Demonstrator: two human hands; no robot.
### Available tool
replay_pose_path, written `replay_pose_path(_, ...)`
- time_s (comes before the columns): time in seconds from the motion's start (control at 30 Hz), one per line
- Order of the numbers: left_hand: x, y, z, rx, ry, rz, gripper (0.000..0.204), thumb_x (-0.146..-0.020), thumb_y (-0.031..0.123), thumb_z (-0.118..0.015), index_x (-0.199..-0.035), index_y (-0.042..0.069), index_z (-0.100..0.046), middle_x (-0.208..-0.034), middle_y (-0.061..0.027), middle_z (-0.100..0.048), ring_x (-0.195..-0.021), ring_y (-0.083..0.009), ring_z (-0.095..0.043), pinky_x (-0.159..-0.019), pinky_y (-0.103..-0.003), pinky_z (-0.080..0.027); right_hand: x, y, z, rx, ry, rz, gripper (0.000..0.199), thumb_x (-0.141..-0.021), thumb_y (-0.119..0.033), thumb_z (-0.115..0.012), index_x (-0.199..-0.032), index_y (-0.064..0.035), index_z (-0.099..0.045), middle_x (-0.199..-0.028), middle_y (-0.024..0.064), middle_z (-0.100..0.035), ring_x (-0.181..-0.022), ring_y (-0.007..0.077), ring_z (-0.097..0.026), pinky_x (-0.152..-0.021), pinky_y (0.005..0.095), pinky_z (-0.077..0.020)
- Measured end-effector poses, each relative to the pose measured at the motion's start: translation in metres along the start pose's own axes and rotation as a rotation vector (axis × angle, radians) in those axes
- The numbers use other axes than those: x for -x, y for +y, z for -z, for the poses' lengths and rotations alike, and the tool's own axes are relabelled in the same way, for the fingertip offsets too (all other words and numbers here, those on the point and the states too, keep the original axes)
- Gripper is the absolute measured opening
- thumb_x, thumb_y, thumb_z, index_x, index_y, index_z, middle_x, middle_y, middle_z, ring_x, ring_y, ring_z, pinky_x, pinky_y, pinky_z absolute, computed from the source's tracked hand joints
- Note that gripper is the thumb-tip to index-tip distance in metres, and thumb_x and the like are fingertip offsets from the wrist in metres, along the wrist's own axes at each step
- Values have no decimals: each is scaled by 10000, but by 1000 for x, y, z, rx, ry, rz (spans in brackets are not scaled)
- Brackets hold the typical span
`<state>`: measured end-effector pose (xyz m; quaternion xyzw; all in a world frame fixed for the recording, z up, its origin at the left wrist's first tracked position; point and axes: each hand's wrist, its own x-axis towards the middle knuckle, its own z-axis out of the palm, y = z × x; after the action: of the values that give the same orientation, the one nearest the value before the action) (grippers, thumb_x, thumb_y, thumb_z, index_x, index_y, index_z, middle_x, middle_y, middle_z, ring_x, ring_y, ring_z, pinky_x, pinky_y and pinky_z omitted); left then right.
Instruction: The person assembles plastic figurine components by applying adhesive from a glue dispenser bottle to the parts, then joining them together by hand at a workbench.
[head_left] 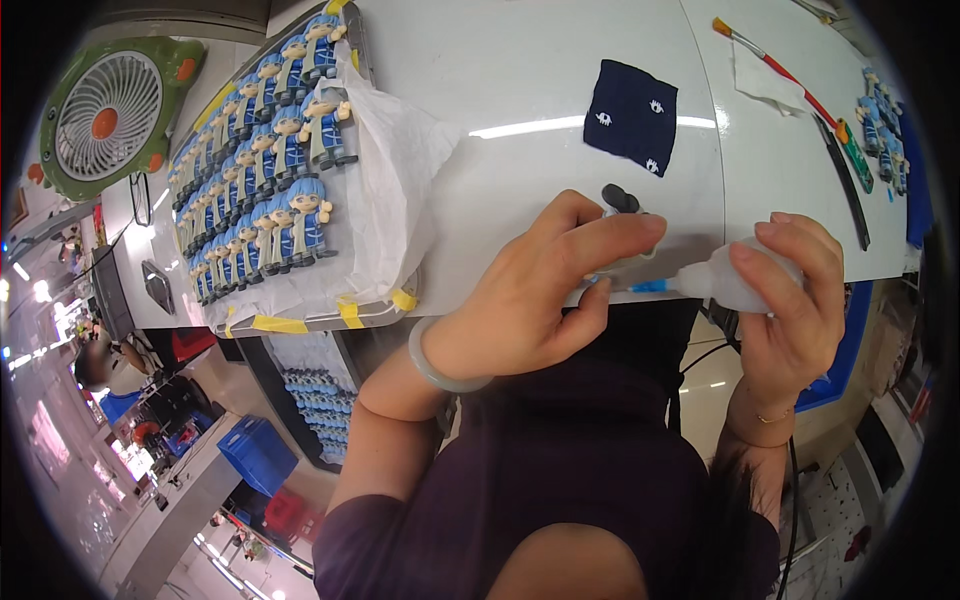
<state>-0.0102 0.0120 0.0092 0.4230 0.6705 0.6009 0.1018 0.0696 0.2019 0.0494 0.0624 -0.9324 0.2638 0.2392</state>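
"Where's the small toy (621, 199)?"
"Just right of the frame's centre, in the left hand (548, 275), mostly hidden by fingers."

"Any room around it?"
"The table (510, 75) has bare top at upper centre. Its near edge runs below the hands, across mid-frame."

"What's in the way?"
"A dark blue cloth (630, 118) lies just above the toy. Rows of figures (308, 215) fill the tray (378, 309) at left, near the left wrist; white paper (400, 160) spills over its side. A brush (765, 60) lies at upper right."

"And the grips?"
"Left fingers pinch the toy, its dark end poking up past them. The right hand (795, 305) grasps a white bottle (725, 280), blue tip toward the toy; whether they touch, I can't tell."
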Motion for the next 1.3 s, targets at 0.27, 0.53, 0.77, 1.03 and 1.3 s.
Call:
replay_pose_path(0.27,10,0,3,87,-105,133,698,-694,-141,-465,-1299,50,-174,-1016,-137,-431,-889,-192,-461,-798,-299,-378,30,45,5,-364,166,-414,284,-627,58,-640,-902,3,-595,-992,101,-537,-928,192,-513,-806,270,-399)
replay_pose_path(0.53,9,3,2,4,-148,116,659,-718,-155,-460,-1292,26,-193,-1130,-152,-409,-930,-206,-468,-837,-326,-374,35,69,0,-557,323,-498,280,-646,-26,-682,-910,-16,-590,-968,94,-571,-944,188,-512,-850,276,-375)
replay_pose_path(0.77,3,3,1,19,-36,65,597,-718,-132,-475,-1264,23,-289,-951,-168,-459,-782,-301,-473,-703,-317,-402,33,74,-6,-660,333,-516,289,-646,-17,-674,-920,-11,-581,-973,93,-571,-953,186,-506,-845,278,-377)
replay_pose_path(1.03,22,25,21,582,-300,88,739,-823,-53,-438,-1340,290,-37,-1025,-190,-478,-813,-192,-518,-720,-315,-430,47,82,-3,-628,333,-554,260,-674,19,-592,-932,12,-562,-1012,99,-524,-949,181,-493,-820,261,-392)
replay_pose_path(1.3,29,85,125,1,-75,411,364,-650,-133,-407,-950,74,-403,-928,-129,-458,-862,-219,-459,-779,-294,-361,54,91,1,-793,278,-496,286,-718,26,-589,-1000,4,-546,-1044,89,-501,-978,169,-485,-840,257,-406)
